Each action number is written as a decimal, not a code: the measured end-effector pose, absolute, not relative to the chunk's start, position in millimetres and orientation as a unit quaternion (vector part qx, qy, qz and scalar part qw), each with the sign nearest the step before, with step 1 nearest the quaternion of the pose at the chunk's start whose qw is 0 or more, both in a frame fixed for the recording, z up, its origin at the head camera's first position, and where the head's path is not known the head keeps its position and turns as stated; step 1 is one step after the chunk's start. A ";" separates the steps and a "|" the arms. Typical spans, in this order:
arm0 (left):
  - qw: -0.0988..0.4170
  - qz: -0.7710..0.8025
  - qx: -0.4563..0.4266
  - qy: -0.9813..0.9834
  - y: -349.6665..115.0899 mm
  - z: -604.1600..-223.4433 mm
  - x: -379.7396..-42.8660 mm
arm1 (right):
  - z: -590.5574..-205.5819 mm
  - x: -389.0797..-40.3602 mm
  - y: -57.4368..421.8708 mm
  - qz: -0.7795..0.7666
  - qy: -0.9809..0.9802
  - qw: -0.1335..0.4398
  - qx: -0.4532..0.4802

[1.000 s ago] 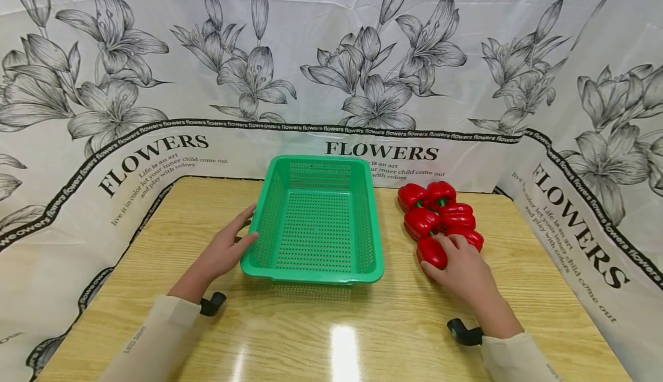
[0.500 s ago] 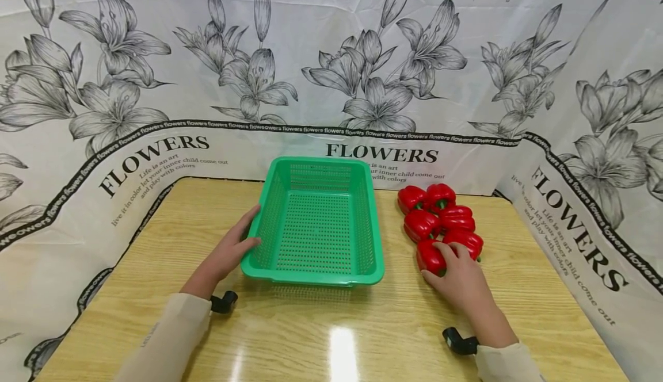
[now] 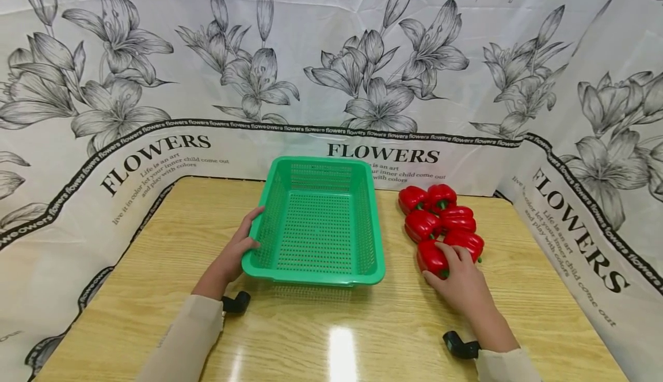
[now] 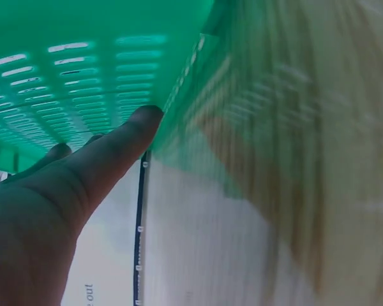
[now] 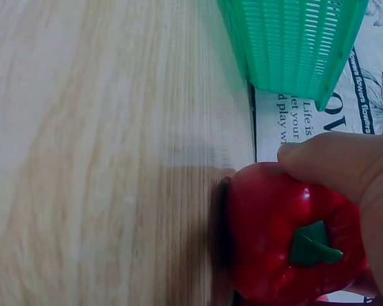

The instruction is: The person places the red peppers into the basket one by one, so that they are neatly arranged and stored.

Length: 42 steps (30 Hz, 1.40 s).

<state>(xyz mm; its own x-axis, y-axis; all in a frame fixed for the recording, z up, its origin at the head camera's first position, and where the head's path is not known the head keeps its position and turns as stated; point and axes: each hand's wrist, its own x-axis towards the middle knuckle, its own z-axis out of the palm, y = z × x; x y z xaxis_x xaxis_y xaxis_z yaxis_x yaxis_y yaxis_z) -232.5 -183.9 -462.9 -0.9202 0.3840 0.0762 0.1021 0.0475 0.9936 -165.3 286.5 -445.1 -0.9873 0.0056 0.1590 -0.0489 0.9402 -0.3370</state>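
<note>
A green perforated plastic basket (image 3: pixel 316 279) stands mid-table with nothing in it. My left hand (image 3: pixel 228 258) is at its left side, thumb and fingers against the outer wall under the rim; the left wrist view shows the thumb (image 4: pixel 124 134) lying straight along the slotted wall (image 4: pixel 185 25). To the right of the basket, my right hand (image 3: pixel 461 284) grips the nearest red bell pepper (image 3: pixel 431 257), fingers over its top and thumb on its near side. The green stem (image 5: pixel 316 245) of that pepper faces the right wrist camera, and the pepper sits on the table.
Several more red bell peppers (image 3: pixel 422 225) lie in a close cluster behind the gripped one. A white cloth (image 3: pixel 290 137) with flower prints encloses the wooden table (image 3: pixel 290 336) at the back and both sides. Black wrist mounts (image 3: pixel 458 344) stick out below both hands.
My left hand has moved right, from beside the basket's rim to against its side. The right hand has shifted slightly toward the front on its pepper, uncovering more of the pepper behind.
</note>
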 end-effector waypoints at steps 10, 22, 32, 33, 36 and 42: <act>0.088 0.662 0.178 0.722 -180.7 -467.3 -234.9 | -452.5 -164.0 291.8 0.195 -0.978 0.079 -0.008; 0.090 0.664 0.161 0.725 -180.4 -467.6 -234.8 | -442.6 -166.2 285.4 0.230 -0.966 0.119 -0.003; 0.090 0.662 0.155 0.728 -180.8 -468.7 -232.4 | -431.7 -170.2 274.7 0.247 -0.954 0.165 0.035; 0.090 0.662 0.154 0.728 -180.8 -468.7 -232.1 | -431.1 -170.8 273.8 0.249 -0.953 0.169 0.038; 0.092 0.661 0.152 0.729 -181.1 -468.2 -231.3 | -428.8 -173.4 271.6 0.253 -0.949 0.181 0.050; 0.091 0.663 0.146 0.728 -182.4 -467.0 -231.2 | -420.7 -179.4 268.3 0.260 -0.942 0.201 0.067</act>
<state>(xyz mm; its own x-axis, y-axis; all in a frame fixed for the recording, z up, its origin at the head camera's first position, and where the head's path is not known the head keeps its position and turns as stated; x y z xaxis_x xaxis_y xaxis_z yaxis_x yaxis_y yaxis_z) -231.2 -182.4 -467.0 -0.9411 0.3325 0.0610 0.0917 0.0775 0.9928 -179.4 268.3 -420.7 -0.9104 -0.0220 0.4132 -0.2306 0.8561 -0.4624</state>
